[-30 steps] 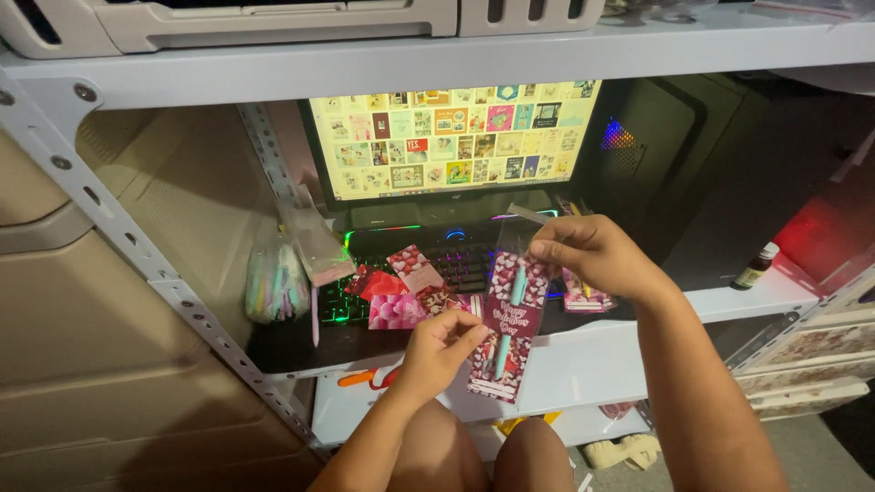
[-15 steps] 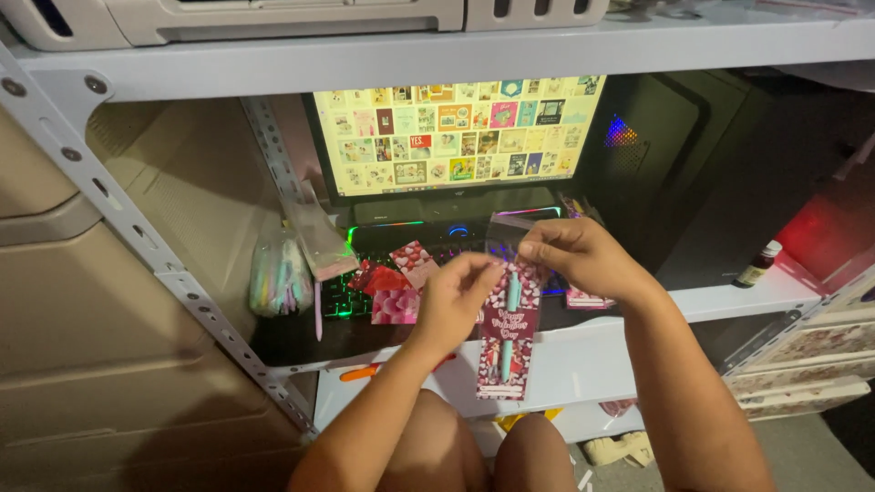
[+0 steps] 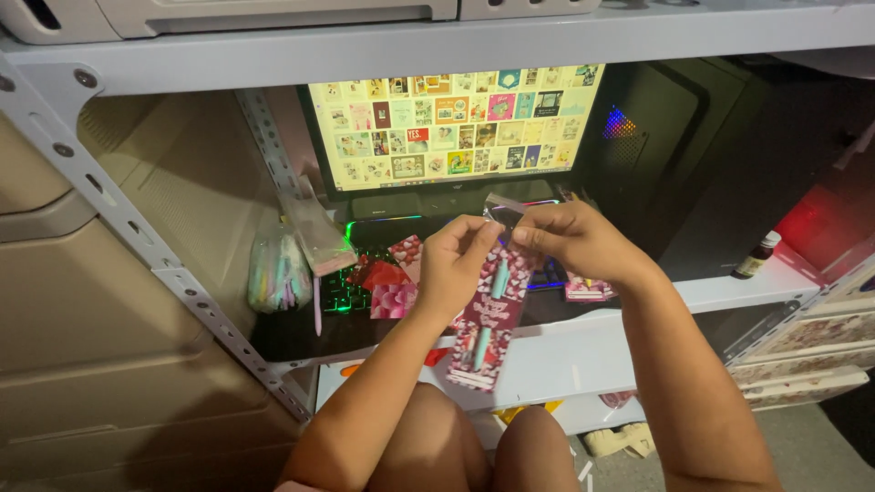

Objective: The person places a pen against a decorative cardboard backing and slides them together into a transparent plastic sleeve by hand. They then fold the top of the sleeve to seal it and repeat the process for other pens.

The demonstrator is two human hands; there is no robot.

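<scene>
Both hands pinch card top: left hand (image 3: 456,264) | right hand (image 3: 574,241) | patterned card (image 3: 488,328) top edge hidden

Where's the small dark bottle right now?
Head view, far right: the small dark bottle stands upright on the white shelf, beside the black computer tower, well right of the right hand.

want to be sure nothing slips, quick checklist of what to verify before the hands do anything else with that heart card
1. Both hands on the card: ok. Left hand and right hand pinch the top of the heart-patterned card.
2. Teal pen sits on the card: ok.
3. Clear sleeve at the top edge open: cannot tell.
4. Card hangs apart from the white shelf: ok.
5. Lit keyboard free of clutter: not ok, red and pink cards lie on it.
</scene>
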